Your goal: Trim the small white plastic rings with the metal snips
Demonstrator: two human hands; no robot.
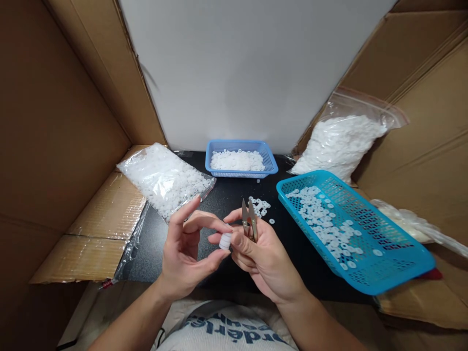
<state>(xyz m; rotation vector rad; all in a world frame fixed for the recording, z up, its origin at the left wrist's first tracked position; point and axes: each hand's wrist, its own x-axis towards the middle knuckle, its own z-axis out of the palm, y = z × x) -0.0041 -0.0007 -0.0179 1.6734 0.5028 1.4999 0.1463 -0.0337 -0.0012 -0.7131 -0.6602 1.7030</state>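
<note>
White plastic piece (225,241), a small ribbed stack or spool by the look of it, sits pinched between the fingertips of both hands above the front edge of the dark worktop (226,200). Left hand (183,256): thumb and forefinger closed on the piece from the left, other fingers spread. Right hand (261,258): thumb and forefinger tips closed on the same piece, while the metal thread snips (249,220) lie tucked in that palm, points up. I cannot tell whether the blades are fully shut.

Surroundings, noted:
- small heap of loose white rings (260,206) on the worktop just beyond the snips
- turquoise basket (383,273) at right, tilted, part-filled with rings
- blue basket (272,165) at the back, rings inside
- clear bag of rings (164,178) at left, a second full bag (341,141) leaning at right rear

Risks as I judge them:
1. The piece is held by fingertips only; a slip of either pinch would drop it toward the lap or the worktop edge.
2. The snips' points stand close to the left fingertips; any closing-in of the hands could nick a finger.
3. The right hand does two jobs at once, so the snips could twist loose from the palm.
4. The turquoise basket overhangs and tilts; an elbow knock could spill the rings.
</note>
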